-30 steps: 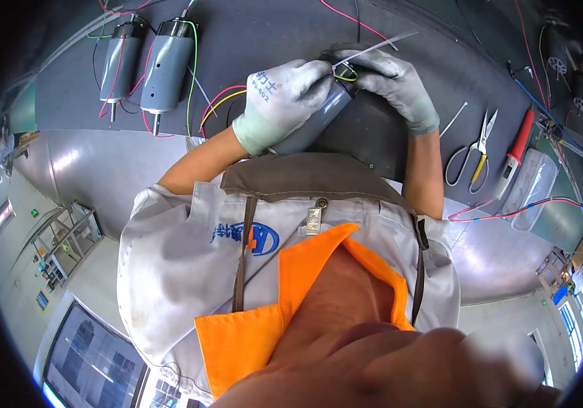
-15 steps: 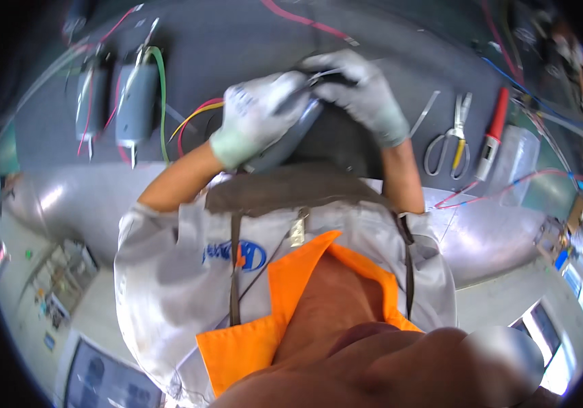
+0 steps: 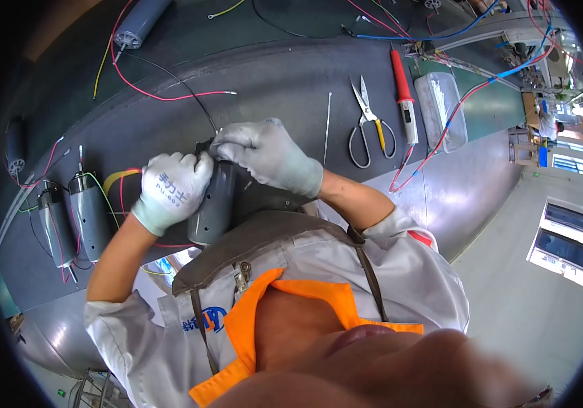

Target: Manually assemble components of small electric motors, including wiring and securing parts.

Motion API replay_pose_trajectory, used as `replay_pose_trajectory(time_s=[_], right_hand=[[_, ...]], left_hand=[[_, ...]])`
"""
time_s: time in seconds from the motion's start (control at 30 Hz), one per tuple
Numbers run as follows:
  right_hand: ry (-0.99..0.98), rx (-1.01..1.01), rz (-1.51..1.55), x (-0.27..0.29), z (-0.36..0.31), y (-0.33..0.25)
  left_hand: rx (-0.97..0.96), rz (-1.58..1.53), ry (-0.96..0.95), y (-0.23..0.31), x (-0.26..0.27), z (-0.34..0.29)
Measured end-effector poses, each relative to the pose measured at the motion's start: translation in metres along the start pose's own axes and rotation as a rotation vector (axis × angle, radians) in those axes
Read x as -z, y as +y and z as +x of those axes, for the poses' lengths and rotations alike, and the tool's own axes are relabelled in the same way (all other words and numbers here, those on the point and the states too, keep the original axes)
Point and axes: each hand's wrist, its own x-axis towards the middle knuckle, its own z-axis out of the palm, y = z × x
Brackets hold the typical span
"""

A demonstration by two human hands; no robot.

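A grey cylindrical motor [image 3: 212, 207] with a black end leans upright in front of my apron. My left hand [image 3: 172, 189], in a white glove, is closed around its upper left side. My right hand [image 3: 264, 153], gloved too, has its fingers pinched together at the motor's black top. What lies in that pinch is hidden. A thin black wire [image 3: 196, 97] runs down from the far side to the right fingers and goes out of sight there. Yellow and red wires [image 3: 121, 178] emerge beside the left hand.
Two similar motors [image 3: 89, 217] stand at the left, with others farther back. A red wire [image 3: 169, 98] loops across the dark mat. To the right lie a thin rod [image 3: 327, 129], scissors [image 3: 367, 126], a red-handled soldering iron [image 3: 403, 95] and a clear tray [image 3: 441, 112] of white pieces.
The view has swung, so the tools appear farther left. My hands have come down around the motor's top, which now stands steeper. The thin object seen between the fingers is now hidden.
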Motion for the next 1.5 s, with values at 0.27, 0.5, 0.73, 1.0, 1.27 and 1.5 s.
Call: replay_pose_trajectory(time_s=[0.27,0.5,0.73,1.0,1.27,1.5], right_hand=[[-0.083,-0.295,0.369,-0.023,0.086,-0.009],[0.263,-0.096,-0.093,0.044,0.02,0.003],[0.434,-0.604,-1.133,0.113,-0.167,0.072],[0.365,-0.542,-0.945,0.078,-0.229,0.031],[0.066,-0.486,-0.035,0.11,-0.144,0.009],[-0.397,-0.184,-0.464,0.076,-0.056,-0.015]], left_hand=[[-0.119,0.095,-0.168,0.03,0.003,0.021],[0.156,0.124,-0.065,0.027,0.0,0.011],[0.068,-0.115,0.073,0.01,0.016,0.037],[0.614,-1.364,-0.18,-0.037,-0.006,0.052],[0.247,-1.344,-0.046,-0.068,0.014,0.037],[0.224,-1.239,-0.004,-0.066,0.005,0.047]])
